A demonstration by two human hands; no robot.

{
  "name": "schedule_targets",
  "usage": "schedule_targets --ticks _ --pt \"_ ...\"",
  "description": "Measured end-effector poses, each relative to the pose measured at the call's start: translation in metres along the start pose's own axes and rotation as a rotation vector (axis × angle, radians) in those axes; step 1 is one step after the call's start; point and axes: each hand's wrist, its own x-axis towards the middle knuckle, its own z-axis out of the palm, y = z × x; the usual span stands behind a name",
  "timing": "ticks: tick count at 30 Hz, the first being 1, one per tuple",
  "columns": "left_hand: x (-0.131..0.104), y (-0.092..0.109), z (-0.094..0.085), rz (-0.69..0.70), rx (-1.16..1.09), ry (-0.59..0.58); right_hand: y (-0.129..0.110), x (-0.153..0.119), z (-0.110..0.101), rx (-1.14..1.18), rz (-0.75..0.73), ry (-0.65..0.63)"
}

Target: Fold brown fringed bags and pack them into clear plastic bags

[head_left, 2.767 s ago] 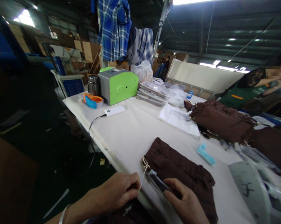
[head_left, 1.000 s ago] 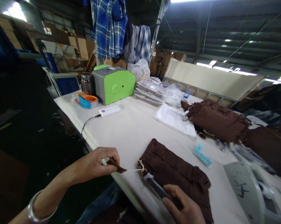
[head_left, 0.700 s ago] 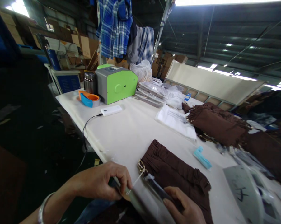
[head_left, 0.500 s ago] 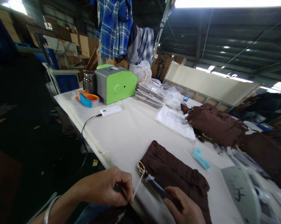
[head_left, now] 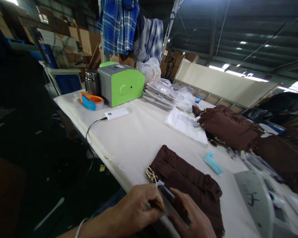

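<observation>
A folded dark brown garment (head_left: 185, 181) with gathered edges lies on the table in front of me. At its near left corner is a gold-coloured metal clasp (head_left: 150, 173) with a thin white string (head_left: 155, 180) looped on it. My left hand (head_left: 141, 210) pinches at the string's lower end, thumb against curled forefinger; its fingertips hide the rest. Beside it my right hand (head_left: 192, 215) bends its fingers over a glossy grey strip, perhaps plastic (head_left: 172, 208), at the garment's near edge. What lies under that palm is hidden.
A green and grey machine (head_left: 124, 84), a steel flask (head_left: 91, 82), an orange and blue tape roll (head_left: 91, 100) and a cabled white power bank (head_left: 116, 113) stand farther back. Brown garments (head_left: 230, 127) are piled right, behind a light-blue packet (head_left: 213, 163) and a grey board (head_left: 252, 198).
My left hand has moved right and slightly up, close to the clasp and my right hand. The string stretch between clasp and fingers looks shorter. The garment stays in place.
</observation>
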Motion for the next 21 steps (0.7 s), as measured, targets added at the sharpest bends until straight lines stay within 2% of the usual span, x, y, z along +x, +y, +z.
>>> schedule_targets --ticks 3,5,7,9,12,16,21 --pt "0.0 -0.004 0.009 0.099 0.084 0.015 -0.016 0.001 0.007 0.249 -0.035 -0.029" --pt "0.0 -0.005 0.006 0.112 0.074 0.001 -0.025 0.001 0.012 0.371 0.002 0.005" --pt "0.001 -0.007 -0.005 0.072 0.039 0.04 -0.03 0.001 0.014 0.457 0.087 0.055" --pt "0.006 -0.013 -0.019 0.016 0.058 0.143 -0.032 0.0 0.015 0.538 0.222 0.113" --pt "0.016 -0.03 -0.036 -0.025 0.221 0.255 -0.032 0.0 0.014 0.686 0.429 0.207" --pt "0.028 -0.048 -0.036 0.102 0.496 0.132 -0.034 0.0 0.012 0.833 0.544 0.28" --pt "0.039 -0.054 -0.023 0.166 0.775 0.066 -0.035 0.0 0.01 0.88 0.552 0.303"
